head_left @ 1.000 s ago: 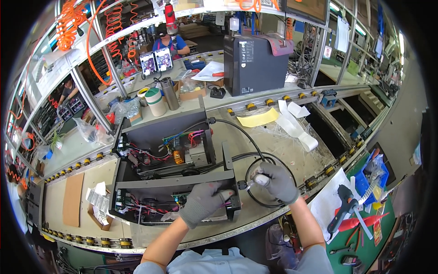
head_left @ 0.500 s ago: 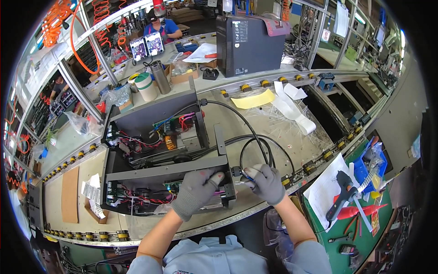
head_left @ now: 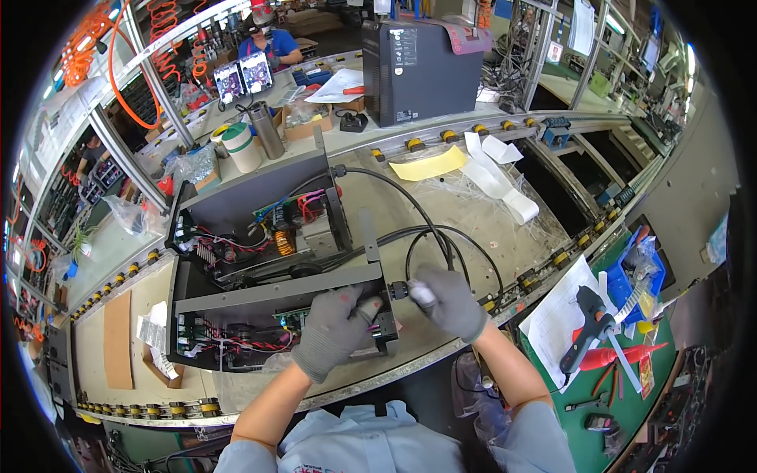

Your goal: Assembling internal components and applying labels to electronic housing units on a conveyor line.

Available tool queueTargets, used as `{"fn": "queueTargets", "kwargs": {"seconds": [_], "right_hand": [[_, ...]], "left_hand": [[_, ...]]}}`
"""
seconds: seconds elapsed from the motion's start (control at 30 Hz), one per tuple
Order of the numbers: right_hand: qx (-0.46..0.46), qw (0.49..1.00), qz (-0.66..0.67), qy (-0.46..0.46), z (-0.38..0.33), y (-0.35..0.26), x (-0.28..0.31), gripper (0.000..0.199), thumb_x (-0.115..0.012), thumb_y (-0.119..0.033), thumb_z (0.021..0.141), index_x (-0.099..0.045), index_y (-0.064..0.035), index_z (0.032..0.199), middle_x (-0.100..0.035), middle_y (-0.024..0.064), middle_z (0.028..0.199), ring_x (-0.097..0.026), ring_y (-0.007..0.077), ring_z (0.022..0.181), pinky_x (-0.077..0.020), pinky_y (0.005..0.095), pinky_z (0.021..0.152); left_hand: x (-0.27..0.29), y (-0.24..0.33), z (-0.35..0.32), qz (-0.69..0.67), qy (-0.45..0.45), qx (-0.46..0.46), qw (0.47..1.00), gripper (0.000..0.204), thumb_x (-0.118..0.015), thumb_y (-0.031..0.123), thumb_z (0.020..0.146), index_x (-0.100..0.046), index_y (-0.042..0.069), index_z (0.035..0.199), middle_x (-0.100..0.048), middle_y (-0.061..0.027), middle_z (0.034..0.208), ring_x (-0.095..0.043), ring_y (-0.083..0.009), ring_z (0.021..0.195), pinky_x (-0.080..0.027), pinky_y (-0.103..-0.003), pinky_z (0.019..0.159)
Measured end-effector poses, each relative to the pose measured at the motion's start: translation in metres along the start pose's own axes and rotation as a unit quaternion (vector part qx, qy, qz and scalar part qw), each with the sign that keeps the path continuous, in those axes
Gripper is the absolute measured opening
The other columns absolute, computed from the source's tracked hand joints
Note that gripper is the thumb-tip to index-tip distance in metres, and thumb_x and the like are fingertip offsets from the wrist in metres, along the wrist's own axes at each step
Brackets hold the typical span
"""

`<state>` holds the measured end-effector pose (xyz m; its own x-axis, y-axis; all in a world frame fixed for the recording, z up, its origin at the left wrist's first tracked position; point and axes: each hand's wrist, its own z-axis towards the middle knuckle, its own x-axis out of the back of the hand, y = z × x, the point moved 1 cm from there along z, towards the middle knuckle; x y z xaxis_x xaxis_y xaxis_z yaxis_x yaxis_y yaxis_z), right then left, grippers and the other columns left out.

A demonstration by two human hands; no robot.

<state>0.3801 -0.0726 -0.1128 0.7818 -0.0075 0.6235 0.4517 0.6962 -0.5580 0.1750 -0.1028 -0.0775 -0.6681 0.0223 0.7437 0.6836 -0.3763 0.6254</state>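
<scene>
Closest in, both hands wear grey gloves and come up from the lower edge in light blue sleeves. The left hand [head_left: 335, 331] lies on the near right corner of an open metal case [head_left: 260, 272], its fingers curled over the case's front edge and pressing on it; whether it grips anything small there cannot be told. The right hand [head_left: 451, 301] is just beside it, closed around the end of a black cable [head_left: 430, 236] where that cable meets a black fitting [head_left: 397, 290] on the case's right end. The two hands are close together but not touching.

The case sits on the table [head_left: 489, 213], between two rows of yellow rollers. Inside it show red and black wires, a green circuit board and a copper-coloured coil. The cable loops out to the right of the case over the table and runs back to the case's far right corner.

To the right, on a green mat, lies a sheet of paper [head_left: 552, 315] with a black glue gun [head_left: 585, 319] resting on it, and a blue bin beside that.

Farther off on the table lie a yellow sheet [head_left: 430, 165] and white strips [head_left: 497, 177]. Beyond the far rollers stand a dark box-shaped unit [head_left: 414, 71], a metal flask [head_left: 266, 130] and a roll of tape [head_left: 240, 146]. At the back another person [head_left: 268, 39] sits behind two small screens.
</scene>
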Motion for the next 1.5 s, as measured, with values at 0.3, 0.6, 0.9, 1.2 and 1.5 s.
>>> {"fn": "queueTargets", "kwargs": {"seconds": [0.3,0.6,0.9,1.2,1.5], "right_hand": [[-0.088,0.988,-0.012,0.122,0.011,-0.033,-0.023,0.026,-0.051,-0.021,0.092,-0.055,-0.0007,0.107,-0.057,0.0206,0.092,-0.058,0.0411,0.078,-0.0448,0.0446,0.061],[-0.153,0.943,0.254,0.154,-0.001,-0.012,0.004,0.022,-0.06,-0.017,0.088,-0.06,0.001,0.1,-0.065,0.0087,0.09,-0.06,0.0139,0.074,-0.0475,0.0268,0.067],[-0.247,0.843,0.472,0.079,-0.01,-0.019,0.04,0.022,-0.066,-0.02,0.085,-0.063,-0.0012,0.096,-0.064,0.0049,0.082,-0.058,0.0108,0.068,-0.0457,0.024,0.059],[0.046,0.994,-0.098,0.0,0.013,-0.015,0.046,0.011,-0.068,-0.019,0.076,-0.067,-0.0097,0.08,-0.055,0.0066,0.065,-0.056,0.0266,0.06,-0.0429,0.0356,0.054],[0.134,0.988,-0.056,-0.048,0.033,-0.001,0.044,0.01,-0.069,-0.018,0.074,-0.063,-0.0101,0.075,-0.056,0.007,0.068,-0.056,0.0289,0.065,-0.0433,0.0396,0.058]], "left_hand": [[0.001,-0.004,-0.001,0.006,-0.016,-0.002,1.0,0.027,-0.062,0.027,0.083,-0.061,0.001,0.091,-0.061,-0.0202,0.076,-0.06,-0.0377,0.071,-0.047,-0.043,0.064],[0.007,0.002,-0.008,0.021,0.047,-0.055,0.997,0.024,-0.062,0.02,0.083,-0.065,0.003,0.1,-0.065,-0.0154,0.086,-0.063,-0.0318,0.073,-0.049,-0.038,0.064],[0.008,-0.005,-0.008,-0.044,0.004,-0.026,0.999,0.025,-0.063,0.013,0.082,-0.064,-0.001,0.103,-0.064,-0.0188,0.085,-0.064,-0.0322,0.078,-0.049,-0.033,0.069],[0.01,-0.002,-0.006,0.001,0.008,-0.057,0.998,0.026,-0.059,0.018,0.084,-0.063,0.004,0.106,-0.064,-0.0173,0.089,-0.062,-0.035,0.08,-0.049,-0.041,0.067],[0.008,0.004,-0.004,-0.047,-0.007,-0.016,0.999,0.026,-0.061,0.017,0.083,-0.064,0.003,0.105,-0.064,-0.0179,0.091,-0.062,-0.0347,0.083,-0.049,-0.038,0.071]]}}
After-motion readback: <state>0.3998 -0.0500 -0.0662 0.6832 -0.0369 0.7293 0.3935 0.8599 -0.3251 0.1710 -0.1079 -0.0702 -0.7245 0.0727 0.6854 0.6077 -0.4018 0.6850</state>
